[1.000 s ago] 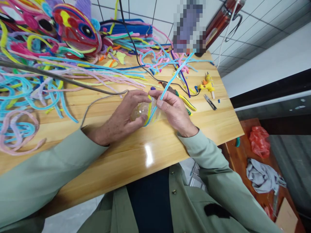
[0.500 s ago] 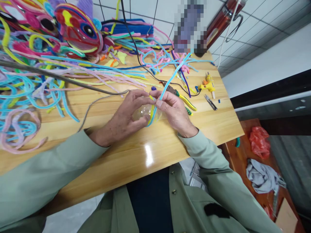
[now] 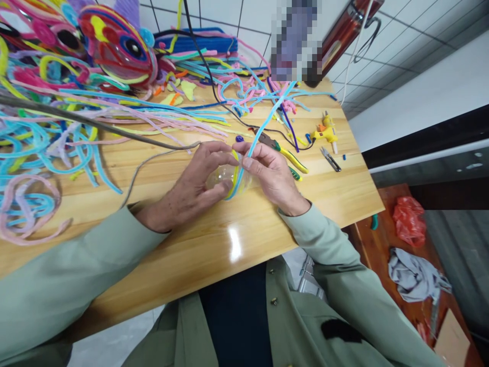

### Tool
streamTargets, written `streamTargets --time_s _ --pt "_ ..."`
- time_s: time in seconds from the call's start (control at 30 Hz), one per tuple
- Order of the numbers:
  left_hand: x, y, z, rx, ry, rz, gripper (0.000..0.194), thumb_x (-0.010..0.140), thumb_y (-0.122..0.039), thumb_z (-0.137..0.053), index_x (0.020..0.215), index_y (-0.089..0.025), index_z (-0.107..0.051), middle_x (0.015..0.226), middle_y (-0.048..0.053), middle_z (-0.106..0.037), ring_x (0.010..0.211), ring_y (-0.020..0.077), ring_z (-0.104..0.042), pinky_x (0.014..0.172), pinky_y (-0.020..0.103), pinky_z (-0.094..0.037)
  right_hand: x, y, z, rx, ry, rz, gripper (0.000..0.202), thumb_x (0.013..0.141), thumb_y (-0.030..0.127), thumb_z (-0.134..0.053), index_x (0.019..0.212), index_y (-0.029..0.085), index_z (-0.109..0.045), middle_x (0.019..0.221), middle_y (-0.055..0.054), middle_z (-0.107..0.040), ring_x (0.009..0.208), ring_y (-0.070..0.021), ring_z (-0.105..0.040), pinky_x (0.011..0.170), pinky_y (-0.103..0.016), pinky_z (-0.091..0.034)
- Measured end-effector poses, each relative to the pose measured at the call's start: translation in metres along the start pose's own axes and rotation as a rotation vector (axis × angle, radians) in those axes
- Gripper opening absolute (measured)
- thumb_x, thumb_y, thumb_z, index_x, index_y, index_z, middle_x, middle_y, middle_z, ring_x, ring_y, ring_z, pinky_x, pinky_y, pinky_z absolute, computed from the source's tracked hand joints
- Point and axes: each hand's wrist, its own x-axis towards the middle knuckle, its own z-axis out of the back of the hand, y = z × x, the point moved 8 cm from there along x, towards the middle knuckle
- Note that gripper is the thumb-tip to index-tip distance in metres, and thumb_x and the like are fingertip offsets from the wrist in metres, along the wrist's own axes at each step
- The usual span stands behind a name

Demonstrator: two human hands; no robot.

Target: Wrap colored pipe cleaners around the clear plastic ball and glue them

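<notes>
A clear, rounded plastic ball (image 3: 219, 176) is held between my hands just over the table. Around its middle runs a yellow pipe cleaner (image 3: 235, 176), with a light blue pipe cleaner (image 3: 267, 122) lying beside it and its long free end rising up and to the right. My left hand (image 3: 202, 176) grips the ball's left side, thumb low and fingers on top. With thumb and forefinger, my right hand (image 3: 273, 173) pinches the blue pipe cleaner against the ball. Part of the ball's right side is hidden by my right fingers.
Beyond my right hand lie pliers (image 3: 290, 159), a yellow glue gun (image 3: 324, 134) and small snips (image 3: 330, 159). Loose pipe cleaners (image 3: 64, 137) cover the table's left and back, near a colourful fish-like figure (image 3: 118, 48). A red flask (image 3: 340, 38) stands at the back; a dark cable crosses the left.
The blue pipe cleaner's lower end has shifted slightly left around the ball, along with my left thumb. Both hands keep their grip; the whole view has moved slightly.
</notes>
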Motion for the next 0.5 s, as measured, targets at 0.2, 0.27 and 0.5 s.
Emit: streamTargets --time_s 0.2,0.27,0.5 --pt "0.0000 0.0001 -0.0001 -0.021 0.011 0.001 0.032 0.124 -0.047 -0.062 0.155 -0.041 -0.066 0.161 0.012 -0.065 0.154 0.0409 -0.065 0.135 0.075 -0.058 -0.0001 0.0005 0.0000 -0.001 -0.007 -0.012 0.052 0.085 0.076 -0.103 0.091 0.029 -0.081 0.138 -0.004 -0.088 0.148 -0.0308 -0.074 0.139 -0.055 -0.054" --pt "-0.0002 -0.0003 0.0004 -0.013 0.006 -0.010 0.032 0.124 -0.044 -0.062 0.156 -0.040 -0.063 0.161 0.012 -0.066 0.155 0.0399 -0.065 0.135 0.074 -0.058 -0.0002 0.0006 0.0000 0.009 -0.010 -0.009 0.052 0.086 0.075 -0.104 0.091 0.029 -0.081 0.137 -0.004 -0.088 0.147 -0.0305 -0.074 0.139 -0.056 -0.054" --pt "0.0024 -0.0022 -0.0018 -0.057 0.031 -0.013 0.035 0.124 -0.041 -0.063 0.158 -0.038 -0.059 0.176 0.012 -0.064 0.167 0.0393 -0.063 0.142 0.072 -0.054 0.0011 -0.0007 -0.0007 0.001 -0.015 -0.013 0.055 0.083 0.076 -0.105 0.089 0.028 -0.078 0.133 -0.005 -0.088 0.143 -0.0308 -0.076 0.138 -0.056 -0.054"
